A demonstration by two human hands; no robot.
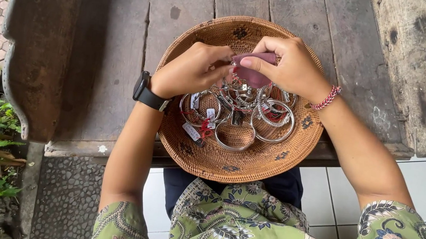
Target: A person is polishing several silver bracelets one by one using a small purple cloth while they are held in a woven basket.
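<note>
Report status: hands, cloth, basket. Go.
Left hand and right hand both pinching pink cloth. Silver bangles heaped in woven basket beneath. Nothing obstructing.

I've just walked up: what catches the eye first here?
Probably the round woven basket at the centre of the worn wooden bench, holding a heap of silver bangles. Just above them, the left hand and right hand together pinch a small mauve cloth.

Soft, even daylight, faint shadows, sharp focus, perhaps slight edge distortion.
</note>
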